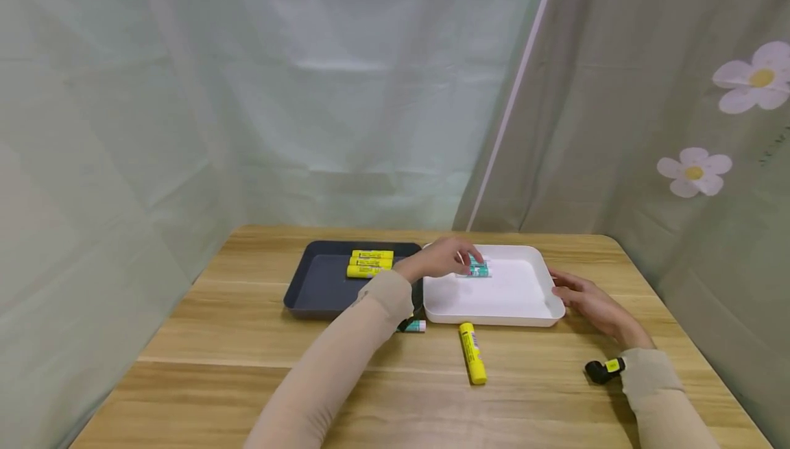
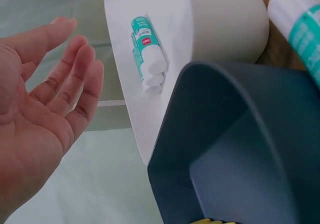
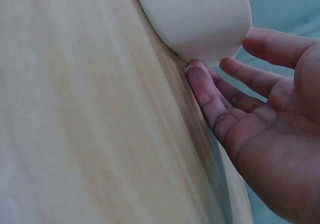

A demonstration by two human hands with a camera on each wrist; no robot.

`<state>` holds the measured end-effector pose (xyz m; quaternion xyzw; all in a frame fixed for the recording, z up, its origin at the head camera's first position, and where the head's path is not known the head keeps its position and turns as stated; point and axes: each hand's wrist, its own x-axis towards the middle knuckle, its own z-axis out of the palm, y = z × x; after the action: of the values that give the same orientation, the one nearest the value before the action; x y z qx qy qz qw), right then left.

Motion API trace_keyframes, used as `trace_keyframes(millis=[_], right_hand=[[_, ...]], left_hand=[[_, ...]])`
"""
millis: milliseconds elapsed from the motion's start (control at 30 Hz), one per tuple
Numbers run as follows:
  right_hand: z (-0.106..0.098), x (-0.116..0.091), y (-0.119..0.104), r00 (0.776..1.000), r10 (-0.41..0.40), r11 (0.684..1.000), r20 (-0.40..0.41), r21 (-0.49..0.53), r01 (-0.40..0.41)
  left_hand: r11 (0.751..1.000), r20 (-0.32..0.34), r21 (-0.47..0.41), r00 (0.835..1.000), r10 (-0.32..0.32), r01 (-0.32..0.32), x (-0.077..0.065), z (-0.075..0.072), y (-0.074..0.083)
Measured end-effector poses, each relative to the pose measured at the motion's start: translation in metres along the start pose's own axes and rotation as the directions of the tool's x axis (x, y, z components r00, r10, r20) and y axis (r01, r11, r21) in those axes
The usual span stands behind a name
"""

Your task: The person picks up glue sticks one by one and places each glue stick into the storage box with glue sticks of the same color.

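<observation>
My left hand [image 1: 441, 257] hovers over the white tray [image 1: 518, 308], its fingers loosely bent with nothing between them. Below it, green-and-white glue sticks [image 1: 478, 271] lie side by side at the tray's left part; in the left wrist view these glue sticks [image 2: 147, 46] lie apart from the fingers. At the tray's right end, my right hand [image 1: 592, 305] holds the edge, thumb at the rim. The right wrist view shows its fingers [image 3: 207, 91] low against the outer wall of the tray [image 3: 200, 18].
Left of the white tray stands a dark grey tray [image 1: 315, 284] holding three yellow glue sticks [image 1: 370, 264]. In front, a yellow glue stick [image 1: 472, 353] lies on the wooden table [image 1: 247, 346]. Another green-and-white glue stick [image 1: 416, 326] lies partly hidden by my left forearm. Curtains hang behind.
</observation>
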<state>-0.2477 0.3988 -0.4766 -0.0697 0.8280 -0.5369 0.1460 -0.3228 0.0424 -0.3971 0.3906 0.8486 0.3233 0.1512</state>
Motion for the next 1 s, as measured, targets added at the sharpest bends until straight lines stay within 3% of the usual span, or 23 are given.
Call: trace_keyframes(millis=[433, 800, 1000], right_hand=[[0.0, 0.001, 0.001, 1.0, -0.002, 1.0, 0.004, 0.008, 0.002], [0.0, 0.001, 0.0, 1.0, 0.009, 1.0, -0.001, 0.026, -0.009], [0.0, 0.002, 0.001, 1.0, 0.015, 0.999, -0.003, 0.031, -0.015]], left_hand=[[0.99, 0.027, -0.136, 0.998, 0.052, -0.047, -0.023, 0.006, -0.006], [0.981, 0.071, -0.167, 0.991, 0.116, -0.102, -0.037, 0.015, 0.001], [0.98, 0.107, -0.172, 0.987, 0.12, -0.101, -0.041, 0.022, 0.005]])
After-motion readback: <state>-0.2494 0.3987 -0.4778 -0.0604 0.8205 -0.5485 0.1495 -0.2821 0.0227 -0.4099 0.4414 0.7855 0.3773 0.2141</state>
